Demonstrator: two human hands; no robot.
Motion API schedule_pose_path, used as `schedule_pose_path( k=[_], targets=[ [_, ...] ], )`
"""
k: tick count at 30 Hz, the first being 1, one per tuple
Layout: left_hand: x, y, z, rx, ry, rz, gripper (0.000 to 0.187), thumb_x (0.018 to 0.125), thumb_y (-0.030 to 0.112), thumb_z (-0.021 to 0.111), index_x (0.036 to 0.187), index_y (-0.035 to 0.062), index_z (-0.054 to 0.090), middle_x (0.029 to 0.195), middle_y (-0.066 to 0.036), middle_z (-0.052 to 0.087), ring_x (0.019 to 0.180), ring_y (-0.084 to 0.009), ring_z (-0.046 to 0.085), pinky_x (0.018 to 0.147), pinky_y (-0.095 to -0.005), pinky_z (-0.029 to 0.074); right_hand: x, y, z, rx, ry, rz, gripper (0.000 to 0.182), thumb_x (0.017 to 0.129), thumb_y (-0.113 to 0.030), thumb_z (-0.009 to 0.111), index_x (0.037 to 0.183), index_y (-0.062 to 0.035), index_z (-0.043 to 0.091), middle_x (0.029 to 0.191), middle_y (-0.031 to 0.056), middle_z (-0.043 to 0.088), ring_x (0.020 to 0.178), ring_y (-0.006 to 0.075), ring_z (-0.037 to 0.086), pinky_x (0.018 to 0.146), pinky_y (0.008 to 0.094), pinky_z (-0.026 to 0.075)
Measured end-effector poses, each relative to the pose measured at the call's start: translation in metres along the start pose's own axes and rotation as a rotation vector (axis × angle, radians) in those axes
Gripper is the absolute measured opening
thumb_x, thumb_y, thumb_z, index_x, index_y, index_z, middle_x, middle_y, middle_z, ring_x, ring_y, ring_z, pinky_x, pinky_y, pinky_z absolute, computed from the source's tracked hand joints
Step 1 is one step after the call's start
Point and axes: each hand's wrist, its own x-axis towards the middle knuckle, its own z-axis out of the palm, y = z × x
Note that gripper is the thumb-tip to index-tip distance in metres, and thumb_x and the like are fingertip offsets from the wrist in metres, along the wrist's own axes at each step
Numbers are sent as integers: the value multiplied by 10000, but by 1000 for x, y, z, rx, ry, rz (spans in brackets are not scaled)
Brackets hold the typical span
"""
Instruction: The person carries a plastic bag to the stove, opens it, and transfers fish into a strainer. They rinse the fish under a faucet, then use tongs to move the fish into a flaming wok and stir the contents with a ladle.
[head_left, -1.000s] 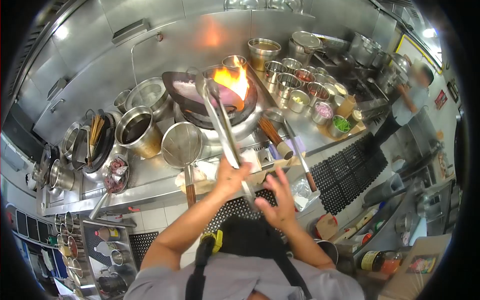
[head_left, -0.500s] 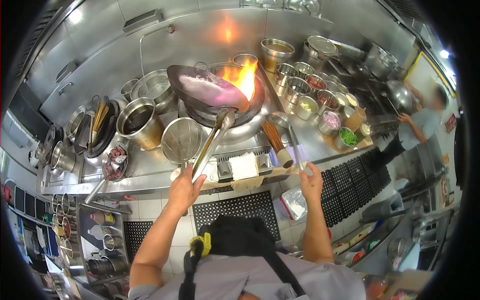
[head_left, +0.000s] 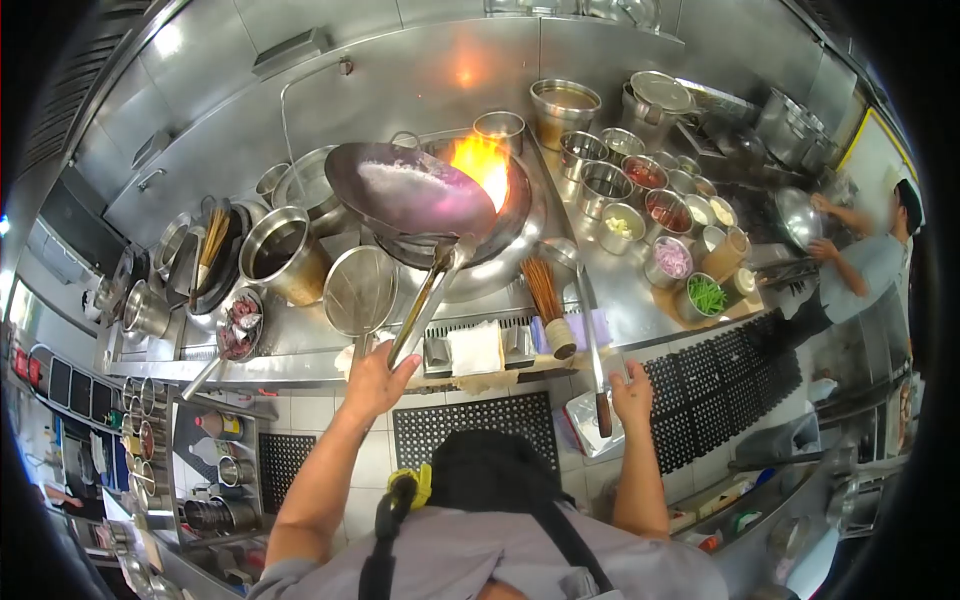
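My left hand point(head_left: 378, 387) grips the long metal handle point(head_left: 432, 297) of a wok point(head_left: 410, 195). The wok is tilted over the stove ring, its inside whitish and purplish, with orange flame point(head_left: 481, 172) rising at its right side. Just right of a ladle's wooden-ended handle point(head_left: 603, 410), my right hand point(head_left: 631, 395) hovers with thumb and fingers apart, apparently not touching it. That ladle's bowl point(head_left: 557, 255) rests on the counter. A bamboo brush point(head_left: 545, 300) lies left of the ladle, and a round mesh strainer point(head_left: 360, 290) sits below the wok.
At left stand a pot of dark liquid point(head_left: 272, 252) and a strainer with fish pieces point(head_left: 240, 325). Ingredient tins, including chopped greens point(head_left: 706, 294) and sliced onion point(head_left: 672, 260), fill the right counter. Another person point(head_left: 862, 270) works at far right. Rubber mats point(head_left: 480, 425) cover the floor.
My right hand has drawn back and to the right of the ladle handle, whose wooden end now shows. The wok's tilt has altered, showing more of its inside. The view has shifted slightly.
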Motion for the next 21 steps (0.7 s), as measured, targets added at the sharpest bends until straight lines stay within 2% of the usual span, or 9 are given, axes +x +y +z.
schedule_pose_path(
  k=[1, 4, 8, 10, 11, 14, 17, 20, 21],
  targets=[
    [3, 1, 6, 57, 53, 15, 403, 886, 374, 662, 985, -15, 624, 743, -236, 643, 715, -443, 625, 656, -483, 489, 1, 4, 3, 5, -37, 21, 512, 819, -264, 667, 1221, 39, 575, 1154, 257, 630, 1052, 358, 632, 915, 386, 480],
    [20, 4, 19, -59, 7, -133, 395, 892, 375, 655, 979, -10, 628, 721, -237, 632, 703, -438, 621, 640, -476, 482, 0, 15, 14, -23, -159, 63, 567, 808, -327, 676, 1239, 24, 565, 1147, 262, 629, 1076, 373, 619, 931, 399, 473],
    [26, 4, 27, -38, 28, -183, 353, 913, 331, 635, 985, -14, 623, 719, -228, 635, 668, -408, 621, 620, -453, 475, 1, 25, 39, -127, -322, 122, 608, 801, -398, 683, 1237, 7, 559, 1144, 253, 630, 1067, 372, 618, 913, 425, 477],
    [10, -29, 40, -188, 140, -133, 337, 918, 311, 629, 984, -19, 622, 710, -191, 639, 640, -351, 619, 612, -445, 471, 0, 29, 45, -171, -369, 129, 597, 799, -403, 687, 1215, 9, 567, 1131, 247, 632, 1050, 369, 622, 894, 433, 484],
    [-1, -45, 42, -263, 189, -104, 329, 921, 302, 625, 983, -21, 622, 705, -173, 640, 626, -322, 618, 608, -440, 469, -3, 31, 45, -145, -342, 90, 573, 794, -386, 700, 1182, 17, 572, 1044, 222, 653, 964, 359, 640, 849, 426, 498],
    [-24, -70, 21, -237, 302, -48, 320, 932, 299, 611, 974, -18, 631, 678, -96, 622, 599, -197, 572, 561, -375, 455, -6, 30, 37, -65, -403, 116, 564, 788, -356, 713, 1180, 21, 565, 949, 187, 662, 870, 323, 645, 811, 402, 506],
    [-32, -85, -5, -373, 222, -362, 319, 939, 317, 600, 900, 0, 612, 636, -40, 571, 548, -113, 507, 484, -298, 409, -9, 47, 47, 22, -441, 134, 450, 816, -287, 707, 1128, 7, 569, 860, 129, 650, 714, 260, 638, 676, 381, 528],
    [-13, -86, -32, -530, 245, -518, 324, 936, 341, 603, 822, 41, 569, 605, -8, 521, 465, -75, 451, 406, -251, 344, -16, 26, 36, 394, -527, 430, 297, 853, -219, 680, 1040, -21, 563, 788, 79, 606, 594, 178, 598, 508, 328, 495],
    [-5, -85, -39, -553, 253, -541, 329, 935, 349, 602, 808, 49, 556, 598, -5, 511, 443, -78, 442, 389, -256, 334, -16, 24, 38, 513, -536, 491, 194, 876, -180, 656, 967, -49, 544, 742, 47, 567, 522, 132, 558, 419, 273, 437]
  ],
)
